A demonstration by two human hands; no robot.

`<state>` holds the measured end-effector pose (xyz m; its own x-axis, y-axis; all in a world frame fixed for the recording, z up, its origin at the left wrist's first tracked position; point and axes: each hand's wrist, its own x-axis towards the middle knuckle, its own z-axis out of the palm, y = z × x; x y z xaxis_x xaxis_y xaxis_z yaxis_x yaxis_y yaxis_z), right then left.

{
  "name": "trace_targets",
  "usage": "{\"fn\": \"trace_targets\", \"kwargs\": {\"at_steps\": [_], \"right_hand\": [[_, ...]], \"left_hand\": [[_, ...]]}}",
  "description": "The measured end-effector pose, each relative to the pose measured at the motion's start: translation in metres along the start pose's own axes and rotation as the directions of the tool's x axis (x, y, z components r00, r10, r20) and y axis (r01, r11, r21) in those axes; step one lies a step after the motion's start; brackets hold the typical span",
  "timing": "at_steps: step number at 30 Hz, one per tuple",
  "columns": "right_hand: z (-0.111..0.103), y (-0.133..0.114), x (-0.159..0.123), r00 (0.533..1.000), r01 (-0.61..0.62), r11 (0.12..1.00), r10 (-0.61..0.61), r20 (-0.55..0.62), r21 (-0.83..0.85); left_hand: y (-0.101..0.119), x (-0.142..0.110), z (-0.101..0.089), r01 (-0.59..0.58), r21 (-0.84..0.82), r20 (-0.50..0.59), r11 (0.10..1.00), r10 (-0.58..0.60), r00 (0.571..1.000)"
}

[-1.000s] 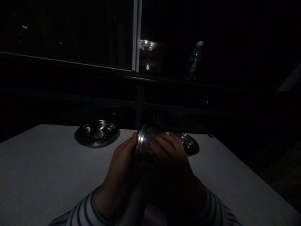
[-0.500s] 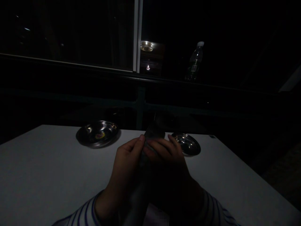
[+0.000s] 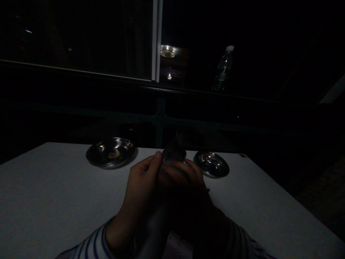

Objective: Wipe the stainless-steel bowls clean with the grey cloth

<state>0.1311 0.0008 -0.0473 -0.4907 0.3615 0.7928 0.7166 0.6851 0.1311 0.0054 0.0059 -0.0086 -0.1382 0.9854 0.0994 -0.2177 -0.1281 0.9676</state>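
My left hand (image 3: pixel 141 181) is closed, thumb uppermost, pinching the edge of a dark, thin, slightly shiny sheet (image 3: pixel 174 153). It looks like plastic film, though the dim light hides its exact kind. Close against it, my right hand (image 3: pixel 185 183) has its fingers curled over the same sheet, whose upper part sticks up beyond both hands. The right palm is in deep shadow. Past my left hand lies a shallow steel dish (image 3: pixel 110 153) with a round yellow and red sticker. A smaller steel dish (image 3: pixel 211 163) lies beyond my right hand.
Both dishes rest on a white table (image 3: pixel 54 198), near its far edge. A clear bottle with a white cap (image 3: pixel 223 68) stands behind, by the dark window with its pale frame (image 3: pixel 156 39). A pinkish patch (image 3: pixel 178 246) shows below my hands.
My right hand has shifted slightly left and its fingers have drawn in. The dark sheet has tilted and more of it shows above the fingers. The dishes stay put.
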Motion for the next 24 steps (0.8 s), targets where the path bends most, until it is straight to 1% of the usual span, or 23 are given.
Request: {"fn": "trace_targets", "kwargs": {"at_steps": [2, 4, 7, 11, 14, 16, 18, 21, 24], "right_hand": [[0.000, -0.003, 0.000, 1.000, 0.004, 1.000, -0.004, 0.016, -0.003], [0.000, -0.001, 0.000, 1.000, 0.008, 0.999, -0.008, -0.018, -0.032], [-0.002, 0.010, 0.002, 0.997, 0.002, 0.998, -0.007, -0.081, -0.066], [-0.005, 0.027, 0.004, 0.993, -0.006, 0.992, -0.009, -0.114, -0.129], [-0.007, 0.036, 0.005, 0.989, -0.078, 0.986, 0.057, -0.139, -0.150], [-0.008, 0.039, 0.005, 0.978, -0.157, 0.979, 0.135, -0.160, -0.129], [-0.008, 0.041, 0.005, 0.970, -0.207, 0.972, 0.189, -0.155, -0.110], [-0.009, 0.042, 0.005, 0.968, -0.224, 0.968, 0.209, -0.137, -0.109], [-0.009, 0.041, 0.005, 0.977, -0.182, 0.976, 0.167, -0.131, -0.118]], "left_hand": [[-0.001, 0.000, 0.000, 0.000, 0.012, -0.009, 1.000, 0.000, 1.000], [-0.001, 0.000, 0.000, -0.011, 0.037, -0.002, 0.999, 0.011, 1.000], [0.000, 0.000, 0.003, -0.052, 0.078, 0.031, 0.996, 0.049, 0.998], [0.002, -0.003, 0.006, -0.072, 0.164, 0.035, 0.984, 0.067, 0.997], [0.003, -0.005, 0.005, -0.077, 0.198, 0.026, 0.977, 0.073, 0.997], [0.003, -0.005, 0.004, -0.088, 0.207, 0.028, 0.974, 0.084, 0.996], [0.003, -0.005, 0.003, -0.101, 0.210, 0.042, 0.973, 0.094, 0.995], [0.003, -0.005, 0.002, -0.098, 0.216, 0.044, 0.971, 0.091, 0.995], [0.003, -0.004, 0.003, -0.085, 0.227, 0.035, 0.970, 0.080, 0.996]]}}
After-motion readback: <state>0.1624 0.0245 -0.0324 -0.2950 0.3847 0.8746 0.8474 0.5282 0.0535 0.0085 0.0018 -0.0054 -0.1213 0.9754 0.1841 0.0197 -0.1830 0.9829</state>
